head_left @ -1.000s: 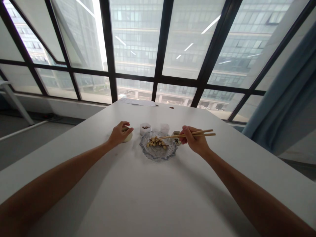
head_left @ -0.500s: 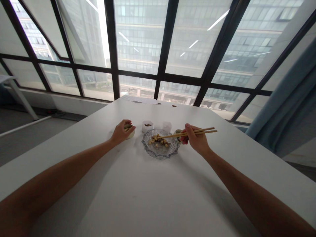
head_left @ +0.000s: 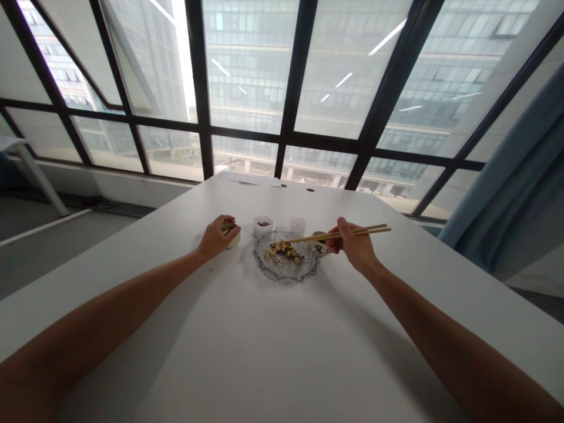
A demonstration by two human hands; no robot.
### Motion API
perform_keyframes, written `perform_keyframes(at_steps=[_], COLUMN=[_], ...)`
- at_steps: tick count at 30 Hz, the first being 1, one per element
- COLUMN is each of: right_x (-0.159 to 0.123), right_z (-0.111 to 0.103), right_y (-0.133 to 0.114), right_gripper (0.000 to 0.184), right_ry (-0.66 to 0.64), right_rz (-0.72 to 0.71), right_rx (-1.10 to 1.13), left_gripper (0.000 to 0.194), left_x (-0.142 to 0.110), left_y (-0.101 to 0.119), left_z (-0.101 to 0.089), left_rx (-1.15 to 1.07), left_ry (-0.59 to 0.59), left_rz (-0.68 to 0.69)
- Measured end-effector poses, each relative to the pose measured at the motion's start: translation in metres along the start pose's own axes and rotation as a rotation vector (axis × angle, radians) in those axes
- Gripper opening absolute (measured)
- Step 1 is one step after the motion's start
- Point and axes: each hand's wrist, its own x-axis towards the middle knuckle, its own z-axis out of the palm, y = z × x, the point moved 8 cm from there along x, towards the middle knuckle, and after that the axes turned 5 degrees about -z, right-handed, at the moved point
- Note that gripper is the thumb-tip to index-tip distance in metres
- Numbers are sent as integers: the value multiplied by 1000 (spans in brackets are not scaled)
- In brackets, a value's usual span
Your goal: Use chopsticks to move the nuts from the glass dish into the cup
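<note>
My right hand (head_left: pixel 355 245) is closed around a pair of wooden chopsticks (head_left: pixel 368 229), whose tips reach over a scalloped glass bowl (head_left: pixel 286 275). A pile of nuts that look like pistachios (head_left: pixel 284 251) lies in the bowl. Whether the tips pinch a nut is too small to tell. Left of the bowl, my left hand (head_left: pixel 215 236) is curled around a small pale round container (head_left: pixel 234 240), partly hidden by the fingers. Another small cup with dark markings (head_left: pixel 321 247) stands at the bowl's right, partly behind my right fingers.
Behind the bowl stand a white cup (head_left: pixel 263 227) with dark bits inside and a translucent cup (head_left: pixel 298 225). Papers (head_left: pixel 251 178) and two small dark round things lie at the far end of the white table (head_left: pixel 247 346). A blue curtain (head_left: pixel 502 194) hangs at right.
My right hand has shifted slightly right and away from the bowl, drawing the chopsticks with it and uncovering more of the marked cup. The left hand has hardly moved.
</note>
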Motion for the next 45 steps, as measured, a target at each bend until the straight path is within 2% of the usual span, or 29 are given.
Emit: perform_keyframes(at_steps=[4,8,14,18,21,25,30,34,38,45], right_x=[-9,-17,-12,-8,-6,-5,-8,-11,-15,-27], right_z=[12,22,18,15,14,14,19,20,24,36], right_y=[-16,-22,-24,-27,-27,-27,-36,-43,-51,-71], right_gripper=[66,63,63,65,68,69,69,69,69,65], right_ry=[-164,-317,-270,-241,-244,-268,-332,-371,-437,-529], right_rz=[-148,-258,-239,-191,-168,-166,-217,-258,-312,-390], right_rx=[-147,-257,-218,-173,-177,-217,-299,-369,-440,-548], left_gripper=[40,42,42,46,49,60,71,72,70,72], left_x=[0,-1,3,12,21,33,43,48,53,49], left_y=[0,1,4,24,43,60,62,56,52,67], left_z=[0,0,-1,5,18,47,72,82,85,83], left_rx=[-4,5,126,399,523,613,673,661,606,508], left_ry=[5,1,-56,-128,-187,-319,-426,-452,-421,-367], left_rz=[3,-6,45,172,216,153,8,-39,-12,80])
